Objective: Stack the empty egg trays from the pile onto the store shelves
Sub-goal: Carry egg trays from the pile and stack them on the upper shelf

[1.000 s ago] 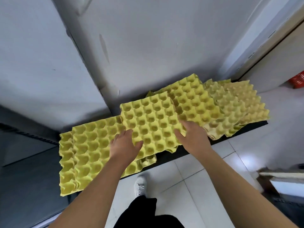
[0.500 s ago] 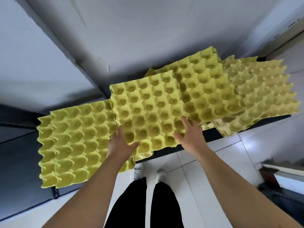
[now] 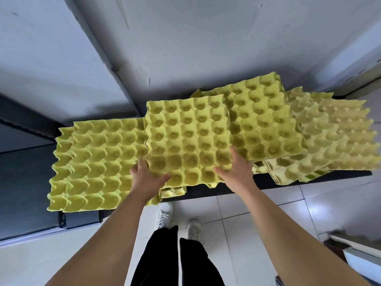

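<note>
Egg tray (image 3: pixel 187 139): over the shelf (image 3: pixel 226 187), between stacks (image 3: pixel 99 162) at 9 and 3 o'clock. Left hand (image 3: pixel 148 178) grips its 7 o'clock corner, right hand (image 3: pixel 237 170) its 5 o'clock corner, thumbs on top, fingers (image 3: pixel 235 153) along the edges. The tray lies toward 12 o'clock, both hands equally near.

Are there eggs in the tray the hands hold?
No, the tray held by the left hand and right hand has empty cups.

Likely shop stockroom: dark metal shelf (image 3: pixel 206 190) loaded with yellow egg trays (image 3: pixel 185 137), white tiled floor (image 3: pixel 329 203), grey wall panels (image 3: pixel 206 48).
</note>
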